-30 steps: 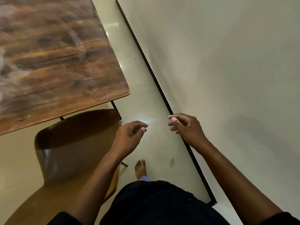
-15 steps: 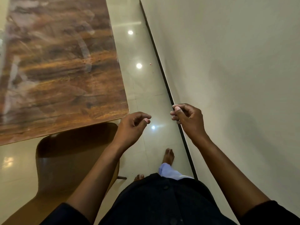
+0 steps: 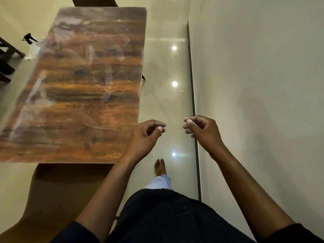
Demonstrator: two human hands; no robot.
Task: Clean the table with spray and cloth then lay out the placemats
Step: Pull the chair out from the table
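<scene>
The wooden table fills the upper left, its top streaked with pale smears and glare. Nothing lies on it. My left hand hovers off the table's near right corner with fingers loosely curled, holding nothing. My right hand hangs level with it over the floor near the wall, also loosely curled and without anything in it. Beyond the table's far left edge a black spray nozzle shows above something white on the floor. No placemats are in sight.
A brown chair is tucked under the table's near end; another chair back shows at the far end. Dark wooden furniture stands at far left. A pale wall with a black skirting runs along the right of the glossy floor strip. My bare foot steps forward.
I have walked forward along the gap between table and wall, and my view has lifted, so the whole table and the spray nozzle now show. Both hands kept their loose curl.
</scene>
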